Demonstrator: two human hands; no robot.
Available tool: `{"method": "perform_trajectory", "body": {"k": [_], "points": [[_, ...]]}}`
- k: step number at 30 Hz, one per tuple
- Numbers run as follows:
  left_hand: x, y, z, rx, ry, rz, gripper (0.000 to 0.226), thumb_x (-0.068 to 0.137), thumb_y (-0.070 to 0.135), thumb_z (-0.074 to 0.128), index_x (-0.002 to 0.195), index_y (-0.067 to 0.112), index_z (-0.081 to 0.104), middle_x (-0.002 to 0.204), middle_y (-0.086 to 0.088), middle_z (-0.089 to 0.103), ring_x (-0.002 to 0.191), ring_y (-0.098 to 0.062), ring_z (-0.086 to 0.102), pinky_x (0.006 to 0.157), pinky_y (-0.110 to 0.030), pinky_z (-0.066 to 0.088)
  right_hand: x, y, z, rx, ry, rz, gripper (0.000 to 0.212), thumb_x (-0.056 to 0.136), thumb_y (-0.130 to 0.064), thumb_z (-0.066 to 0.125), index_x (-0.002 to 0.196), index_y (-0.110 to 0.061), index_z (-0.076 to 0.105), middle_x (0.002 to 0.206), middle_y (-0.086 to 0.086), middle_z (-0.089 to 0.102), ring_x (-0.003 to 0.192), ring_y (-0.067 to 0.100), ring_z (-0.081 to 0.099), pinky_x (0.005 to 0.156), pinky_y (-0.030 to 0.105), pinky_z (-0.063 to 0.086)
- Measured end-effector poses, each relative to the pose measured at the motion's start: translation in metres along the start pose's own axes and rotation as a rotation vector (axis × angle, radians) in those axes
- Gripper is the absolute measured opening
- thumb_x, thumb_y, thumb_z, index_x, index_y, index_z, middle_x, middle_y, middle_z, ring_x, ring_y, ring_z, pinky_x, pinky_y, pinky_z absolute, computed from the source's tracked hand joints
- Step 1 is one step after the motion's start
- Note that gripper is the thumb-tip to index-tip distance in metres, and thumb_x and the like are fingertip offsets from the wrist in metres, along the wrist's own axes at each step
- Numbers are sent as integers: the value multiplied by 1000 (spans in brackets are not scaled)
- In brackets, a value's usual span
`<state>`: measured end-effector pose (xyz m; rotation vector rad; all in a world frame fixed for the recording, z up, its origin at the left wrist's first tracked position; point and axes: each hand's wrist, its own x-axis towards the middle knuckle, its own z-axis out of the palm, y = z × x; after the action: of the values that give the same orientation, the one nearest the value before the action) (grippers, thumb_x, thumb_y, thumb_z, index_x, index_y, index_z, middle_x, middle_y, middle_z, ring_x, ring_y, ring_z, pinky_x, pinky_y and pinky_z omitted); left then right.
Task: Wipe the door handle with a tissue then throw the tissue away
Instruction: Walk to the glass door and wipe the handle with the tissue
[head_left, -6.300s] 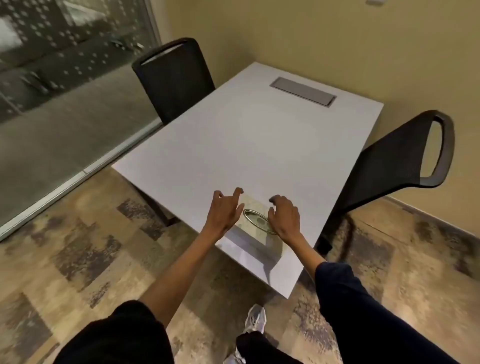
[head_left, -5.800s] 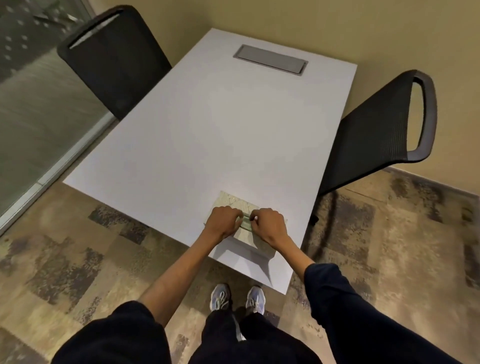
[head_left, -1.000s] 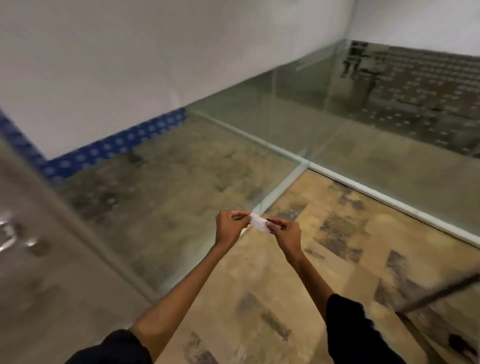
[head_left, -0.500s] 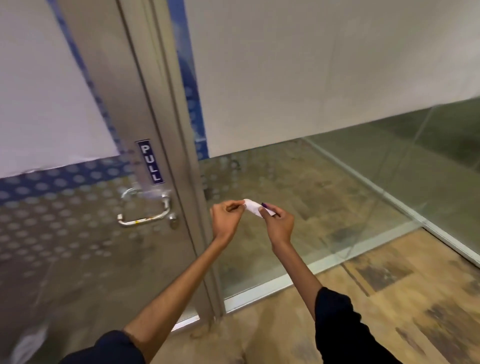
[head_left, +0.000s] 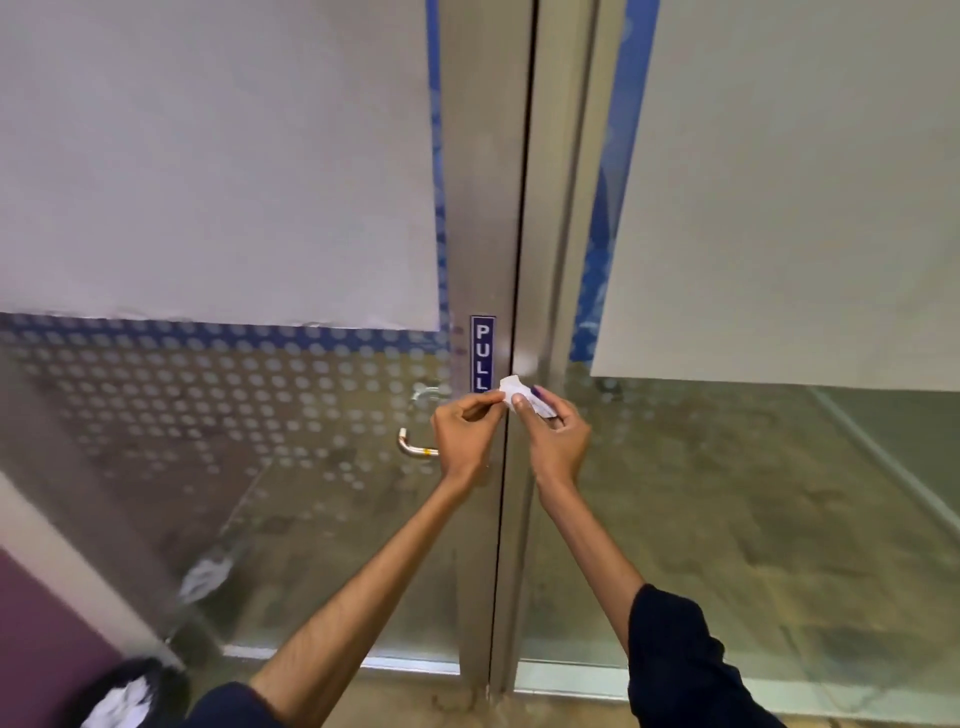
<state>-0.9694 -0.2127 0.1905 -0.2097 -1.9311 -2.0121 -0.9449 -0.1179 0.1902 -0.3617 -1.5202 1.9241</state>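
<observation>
A small white tissue (head_left: 516, 393) is pinched between my left hand (head_left: 465, 436) and my right hand (head_left: 558, 436), both raised in front of the glass door's metal stile. The silver door handle (head_left: 413, 446) curves out from the stile just left of my left hand, which hides its right part. A blue PULL sign (head_left: 482, 352) sits on the stile right above my hands. Neither hand touches the handle.
The glass door (head_left: 291, 467) has a dotted film and a white sheet over its upper half. A fixed glass panel (head_left: 753, 493) stands to the right. A dark bin with white paper in it (head_left: 130, 693) sits at the bottom left, next to a purple wall (head_left: 41, 639).
The view has swung left from the glass corner to face the door straight on, closer to it. Both hands have kept the tissue pinched between them and now sit beside the handle.
</observation>
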Motion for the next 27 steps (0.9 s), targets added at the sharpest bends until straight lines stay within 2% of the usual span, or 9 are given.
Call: {"method": "perform_trajectory", "body": {"k": [4,9,12,15,17,19,21,24,27], "points": [[9,12,-10,-61,17,56,15,82,-5,72,95,2,76,83,1,76,80,-3,74,77,-14,56,-1,-5,27,56,-101,8,32,78,-12,80,109,-11,72,104,9,74,94,19,72,74,18,56],[15,22,-17,-74,-7,110,21,83,-7,71,95,9,76,86,-2,78,85,-13,76,82,-23,60,-2,-10,36,25,-150,-50,32,83,-14,76,113,-20,70,104,-4,74,95,6,71,74,13,55],[24,25,-26,-66,-43,172,26,85,-9,63,94,12,76,87,-5,78,85,-18,76,82,-32,61,1,-17,45,-24,-144,-104,33,83,-13,75,115,-19,70,104,-7,73,92,-2,70,71,10,55],[39,28,-41,118,-29,380,24,89,1,59,102,13,75,96,4,77,88,-7,74,81,-37,63,0,-24,58,-64,-118,-245,23,85,-10,72,107,-13,74,102,0,73,95,10,70,79,22,58],[52,28,-54,263,50,541,30,91,10,56,117,12,70,114,5,72,103,-2,70,90,-32,59,-2,-28,67,-92,-94,-345,18,86,-9,71,103,-11,75,99,3,72,92,13,69,79,28,58],[72,23,-67,405,83,649,47,95,19,51,140,7,52,145,-8,54,137,-15,50,117,-30,40,-1,-30,76,-139,-55,-440,18,86,-7,71,104,-10,75,99,3,68,91,12,66,77,27,56],[96,16,-79,594,75,722,60,100,24,45,153,4,27,163,-19,20,154,-27,15,128,-38,13,3,-29,84,-202,-16,-553,21,85,-4,71,104,-11,75,104,3,62,93,11,62,80,19,53],[124,8,-85,770,45,773,64,104,26,35,156,6,5,165,-13,-9,154,-26,-7,127,-44,0,10,-21,92,-304,-13,-688,23,84,0,71,105,-8,75,113,3,54,97,11,61,84,11,49],[139,-1,-83,863,6,830,62,104,29,22,155,16,-11,164,-2,-22,153,-18,-13,126,-40,-5,16,-11,100,-392,-28,-735,24,86,1,69,108,-7,73,112,2,57,97,17,63,82,26,56]]}}
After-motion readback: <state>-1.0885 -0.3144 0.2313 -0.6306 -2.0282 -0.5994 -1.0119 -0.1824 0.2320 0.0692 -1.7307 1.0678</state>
